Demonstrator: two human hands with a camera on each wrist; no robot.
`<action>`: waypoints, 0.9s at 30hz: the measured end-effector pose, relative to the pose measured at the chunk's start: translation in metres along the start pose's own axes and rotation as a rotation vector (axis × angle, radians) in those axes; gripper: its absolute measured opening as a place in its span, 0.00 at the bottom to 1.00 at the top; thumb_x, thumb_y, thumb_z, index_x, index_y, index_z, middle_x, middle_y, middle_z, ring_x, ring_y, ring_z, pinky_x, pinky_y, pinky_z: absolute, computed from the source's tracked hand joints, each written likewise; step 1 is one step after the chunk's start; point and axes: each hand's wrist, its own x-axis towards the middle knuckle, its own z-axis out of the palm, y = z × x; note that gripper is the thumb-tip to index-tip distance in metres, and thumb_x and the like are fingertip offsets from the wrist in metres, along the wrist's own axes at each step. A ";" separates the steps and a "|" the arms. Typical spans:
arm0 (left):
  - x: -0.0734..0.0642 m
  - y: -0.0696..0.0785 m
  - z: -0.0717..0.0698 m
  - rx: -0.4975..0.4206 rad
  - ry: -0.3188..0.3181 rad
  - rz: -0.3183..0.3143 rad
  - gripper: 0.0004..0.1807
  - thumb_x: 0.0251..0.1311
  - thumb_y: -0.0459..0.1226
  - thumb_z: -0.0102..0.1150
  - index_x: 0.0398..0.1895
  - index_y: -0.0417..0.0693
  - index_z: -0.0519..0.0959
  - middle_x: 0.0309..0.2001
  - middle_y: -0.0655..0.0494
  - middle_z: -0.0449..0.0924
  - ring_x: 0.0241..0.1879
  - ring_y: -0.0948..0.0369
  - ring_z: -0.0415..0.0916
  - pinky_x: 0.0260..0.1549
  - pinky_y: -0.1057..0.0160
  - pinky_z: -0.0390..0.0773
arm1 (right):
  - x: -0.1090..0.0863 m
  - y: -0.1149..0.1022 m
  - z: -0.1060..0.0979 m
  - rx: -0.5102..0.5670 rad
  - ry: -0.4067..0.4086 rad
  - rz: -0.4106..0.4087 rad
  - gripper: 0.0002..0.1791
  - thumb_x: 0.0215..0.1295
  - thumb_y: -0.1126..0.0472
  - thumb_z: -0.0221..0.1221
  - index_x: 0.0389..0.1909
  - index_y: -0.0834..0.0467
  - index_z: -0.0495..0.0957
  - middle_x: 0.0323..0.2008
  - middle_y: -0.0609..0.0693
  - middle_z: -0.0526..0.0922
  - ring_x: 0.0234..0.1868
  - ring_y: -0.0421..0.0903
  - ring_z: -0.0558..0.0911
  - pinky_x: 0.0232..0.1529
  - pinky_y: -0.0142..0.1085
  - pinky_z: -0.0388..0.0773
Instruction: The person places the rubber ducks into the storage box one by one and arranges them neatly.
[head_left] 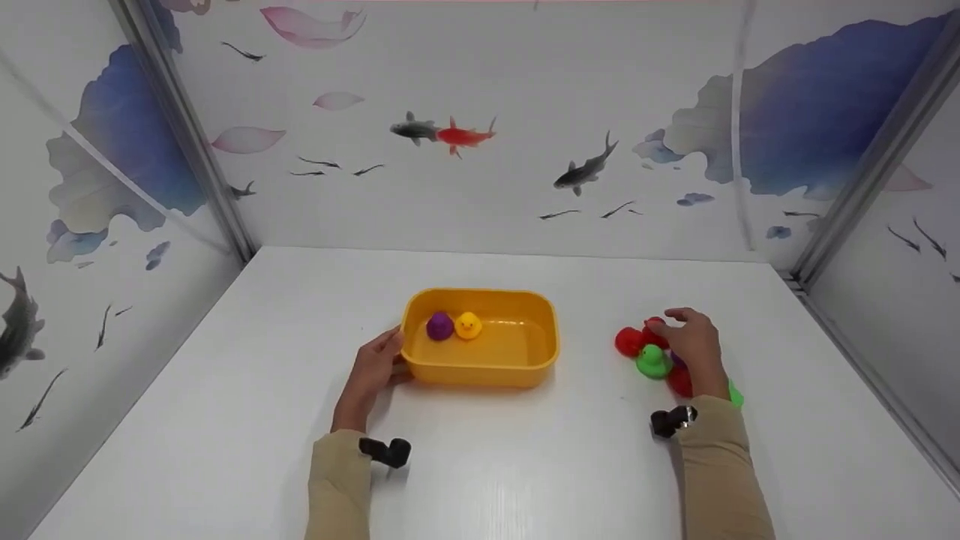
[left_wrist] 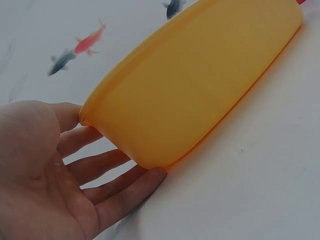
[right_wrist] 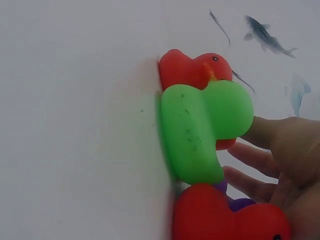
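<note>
A yellow plastic basin [head_left: 480, 376] sits on the table with a purple toy duck [head_left: 440, 326] and a yellow toy duck [head_left: 469, 325] inside, towards its left end. My left hand [head_left: 375, 367] holds the basin's left end; in the left wrist view the thumb is at the rim and the fingers reach along the wall to the base. To the right, my right hand [head_left: 696, 343] has thumb and fingers round a red toy duck [head_left: 654, 335] in a cluster. Beside it are another red duck [head_left: 628, 342] and a green duck [right_wrist: 192, 135], which partly hides the fingertips in the right wrist view.
Under and beside my right hand lie a further red duck [head_left: 680, 382], a mostly hidden purple one and a bright green one [head_left: 736, 394]. White walls [head_left: 480, 210] printed with fish and leaves enclose the white table [head_left: 495, 457] at the back and sides.
</note>
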 end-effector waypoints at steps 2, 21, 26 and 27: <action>0.000 0.000 0.001 0.002 0.003 -0.009 0.27 0.77 0.50 0.44 0.75 0.54 0.65 0.62 0.43 0.78 0.45 0.59 0.82 0.50 0.60 0.85 | 0.000 -0.001 0.000 -0.019 -0.003 0.002 0.35 0.72 0.51 0.57 0.74 0.62 0.61 0.74 0.67 0.60 0.70 0.65 0.65 0.71 0.57 0.69; -0.001 0.000 0.000 0.009 0.011 0.003 0.27 0.78 0.49 0.44 0.75 0.52 0.65 0.61 0.41 0.78 0.41 0.60 0.83 0.47 0.60 0.86 | -0.004 -0.017 -0.001 -0.024 -0.004 -0.002 0.33 0.72 0.52 0.59 0.72 0.61 0.64 0.73 0.66 0.63 0.71 0.66 0.62 0.70 0.57 0.69; -0.001 -0.001 0.000 -0.003 0.020 0.015 0.27 0.77 0.48 0.45 0.74 0.52 0.66 0.59 0.40 0.79 0.38 0.61 0.83 0.44 0.62 0.86 | -0.009 -0.029 -0.006 0.041 -0.022 -0.048 0.32 0.73 0.50 0.58 0.72 0.59 0.64 0.72 0.64 0.65 0.72 0.64 0.63 0.72 0.55 0.68; -0.001 -0.001 0.000 -0.006 0.022 0.013 0.26 0.77 0.48 0.45 0.74 0.52 0.66 0.59 0.40 0.79 0.37 0.61 0.83 0.43 0.62 0.86 | -0.010 -0.032 -0.006 0.052 -0.024 -0.050 0.32 0.73 0.50 0.57 0.72 0.59 0.65 0.72 0.64 0.66 0.72 0.63 0.64 0.72 0.55 0.68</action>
